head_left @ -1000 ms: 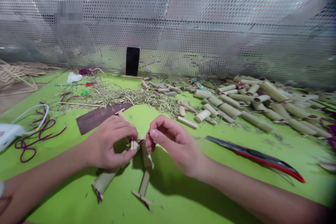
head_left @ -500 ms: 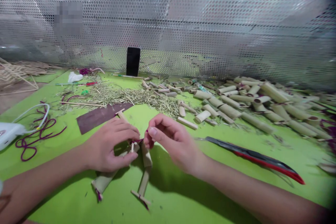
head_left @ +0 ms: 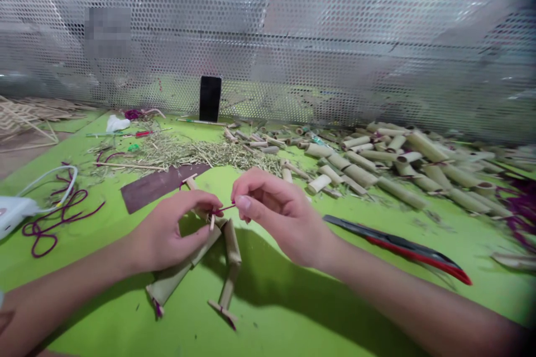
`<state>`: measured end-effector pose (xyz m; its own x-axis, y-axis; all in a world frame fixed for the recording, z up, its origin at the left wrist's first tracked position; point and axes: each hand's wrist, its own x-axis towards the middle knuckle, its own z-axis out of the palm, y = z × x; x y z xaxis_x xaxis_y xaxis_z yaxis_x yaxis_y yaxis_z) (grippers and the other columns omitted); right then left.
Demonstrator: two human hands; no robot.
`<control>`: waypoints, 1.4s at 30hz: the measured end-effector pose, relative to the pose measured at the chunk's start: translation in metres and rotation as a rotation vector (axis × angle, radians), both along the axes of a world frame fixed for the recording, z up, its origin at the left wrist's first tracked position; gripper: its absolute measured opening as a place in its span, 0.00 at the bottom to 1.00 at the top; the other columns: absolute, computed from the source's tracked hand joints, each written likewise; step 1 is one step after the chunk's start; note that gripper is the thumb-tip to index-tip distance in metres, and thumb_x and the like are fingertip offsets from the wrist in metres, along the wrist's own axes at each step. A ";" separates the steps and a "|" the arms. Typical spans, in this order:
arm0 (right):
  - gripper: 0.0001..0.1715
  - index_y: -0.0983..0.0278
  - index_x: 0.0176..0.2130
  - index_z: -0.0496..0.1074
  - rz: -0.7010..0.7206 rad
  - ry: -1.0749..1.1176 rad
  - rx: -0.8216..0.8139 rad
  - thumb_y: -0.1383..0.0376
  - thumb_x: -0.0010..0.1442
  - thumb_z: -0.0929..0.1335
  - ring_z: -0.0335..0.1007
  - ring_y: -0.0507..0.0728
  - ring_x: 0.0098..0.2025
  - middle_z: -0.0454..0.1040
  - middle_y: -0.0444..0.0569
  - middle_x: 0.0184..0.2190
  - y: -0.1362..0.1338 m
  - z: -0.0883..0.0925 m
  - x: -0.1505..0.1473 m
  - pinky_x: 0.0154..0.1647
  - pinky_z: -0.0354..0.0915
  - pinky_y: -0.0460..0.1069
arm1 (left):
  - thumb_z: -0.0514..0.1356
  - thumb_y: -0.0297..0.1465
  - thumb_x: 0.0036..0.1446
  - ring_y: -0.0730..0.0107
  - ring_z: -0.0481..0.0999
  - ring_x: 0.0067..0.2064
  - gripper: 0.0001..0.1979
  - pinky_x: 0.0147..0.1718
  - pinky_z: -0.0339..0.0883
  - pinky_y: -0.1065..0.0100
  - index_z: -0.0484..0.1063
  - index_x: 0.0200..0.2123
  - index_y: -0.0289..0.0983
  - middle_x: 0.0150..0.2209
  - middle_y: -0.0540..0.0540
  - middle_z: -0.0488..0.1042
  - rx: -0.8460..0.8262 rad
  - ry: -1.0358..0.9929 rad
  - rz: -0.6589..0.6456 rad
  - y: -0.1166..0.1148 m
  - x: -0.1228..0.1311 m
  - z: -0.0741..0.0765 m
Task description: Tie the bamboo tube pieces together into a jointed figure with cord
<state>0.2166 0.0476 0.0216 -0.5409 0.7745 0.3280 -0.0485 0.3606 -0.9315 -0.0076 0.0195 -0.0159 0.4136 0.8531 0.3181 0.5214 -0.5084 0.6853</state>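
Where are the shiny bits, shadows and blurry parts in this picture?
Head view: pale glare streaks the metal screen; head view: a soft shadow lies on the table below the right hand; head view: the purple string at the right edge looks smeared.

No text, label, brand or number can be read. At the left edge of the frame, a white device (head_left: 17, 216) bears a small faint mark, too unclear to make out; a square patch (head_left: 108, 32) at upper left is pixelated beyond reading.
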 end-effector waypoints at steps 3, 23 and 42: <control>0.12 0.61 0.38 0.73 -0.025 -0.041 0.004 0.55 0.67 0.71 0.65 0.52 0.30 0.70 0.45 0.32 0.001 -0.003 0.002 0.29 0.66 0.49 | 0.65 0.35 0.60 0.59 0.82 0.43 0.11 0.45 0.78 0.56 0.78 0.46 0.40 0.43 0.45 0.83 0.062 0.027 0.013 0.002 -0.001 -0.001; 0.09 0.61 0.37 0.66 -0.184 -0.225 0.214 0.62 0.71 0.64 0.64 0.51 0.28 0.72 0.43 0.30 0.050 -0.001 -0.026 0.29 0.60 0.48 | 0.63 0.45 0.61 0.63 0.81 0.33 0.16 0.33 0.76 0.64 0.82 0.36 0.39 0.33 0.46 0.84 -0.193 -0.261 0.308 0.010 -0.005 0.013; 0.10 0.61 0.37 0.66 -0.234 -0.190 0.182 0.60 0.71 0.64 0.64 0.51 0.26 0.70 0.41 0.28 0.052 -0.018 -0.040 0.28 0.60 0.47 | 0.63 0.43 0.62 0.62 0.80 0.35 0.14 0.36 0.74 0.63 0.81 0.34 0.40 0.33 0.47 0.83 -0.087 -0.179 0.233 0.012 -0.005 0.013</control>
